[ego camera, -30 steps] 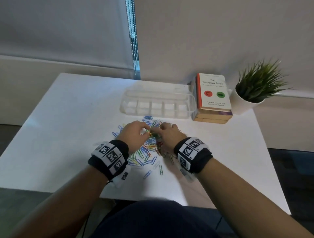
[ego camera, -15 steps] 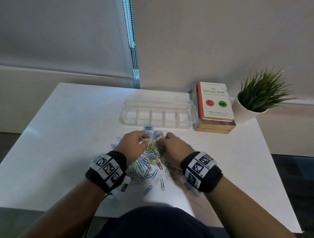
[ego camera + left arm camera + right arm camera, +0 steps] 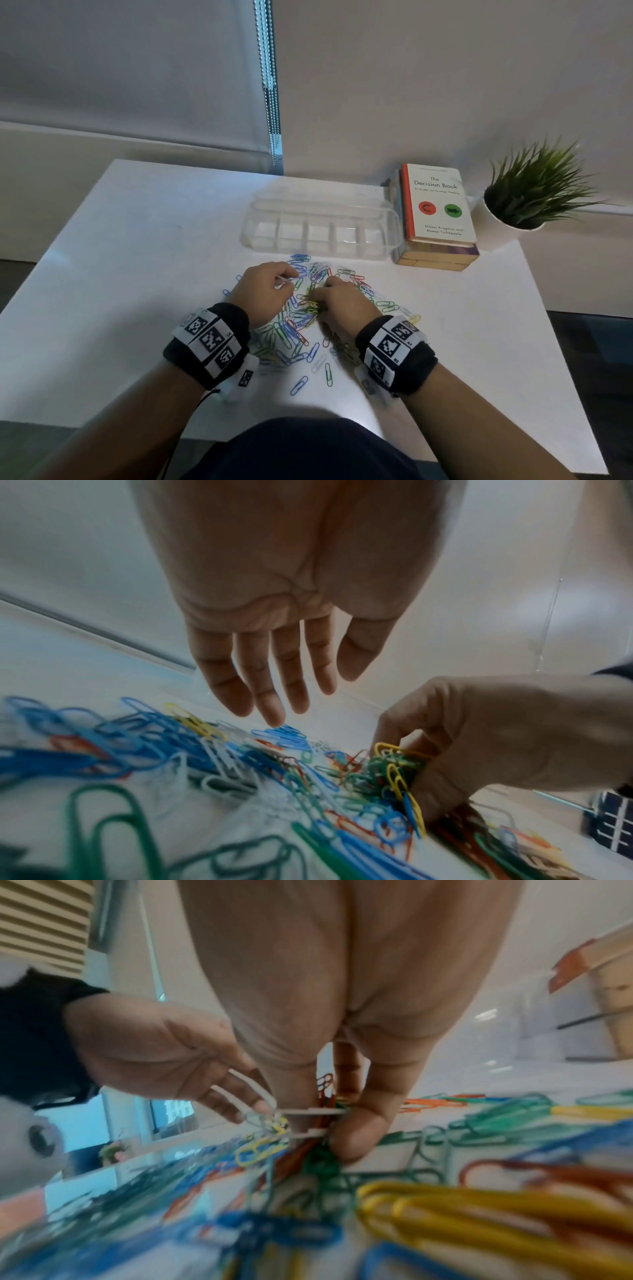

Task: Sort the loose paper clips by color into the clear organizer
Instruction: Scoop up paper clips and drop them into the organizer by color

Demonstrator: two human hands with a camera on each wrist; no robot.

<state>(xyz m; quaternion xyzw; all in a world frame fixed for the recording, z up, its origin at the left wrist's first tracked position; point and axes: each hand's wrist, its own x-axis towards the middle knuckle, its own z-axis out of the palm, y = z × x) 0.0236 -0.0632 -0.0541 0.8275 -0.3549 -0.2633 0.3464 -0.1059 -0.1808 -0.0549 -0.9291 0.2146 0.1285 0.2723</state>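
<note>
Left hand (image 3: 263,291) sits over the left side of the paper clip pile (image 3: 301,329) on the white desk (image 3: 120,274); its grip is mostly apart, fingers straight and pointing down at the far blue clips in the left wrist view, though the right wrist view shows a white clip (image 3: 253,1093) lying against its fingertips, so whether it actually pinches that one I cannot tell. Pile is centre, near side of the desk, thin coated wire loops in blue, green, yellow, red and white, tangled and overlapping, long axes every direction. Right hand (image 3: 342,305) is down in the middle of the pile, grip clamped on a mixed bunch of clips (image 3: 394,772), mostly green with yellow and blue, thumb pressing them against curled fingers. Clear organizer (image 3: 322,226) lies straight beyond both hands, just past the pile's far edge, long axis left-right, a row of small compartments that look empty from here; glossy see-through plastic. Either hand reaches it; the right is loaded but unsorted, so that bunch likely needs splitting first. Far right: stacked books (image 3: 438,219), potted plant (image 3: 534,192).
</note>
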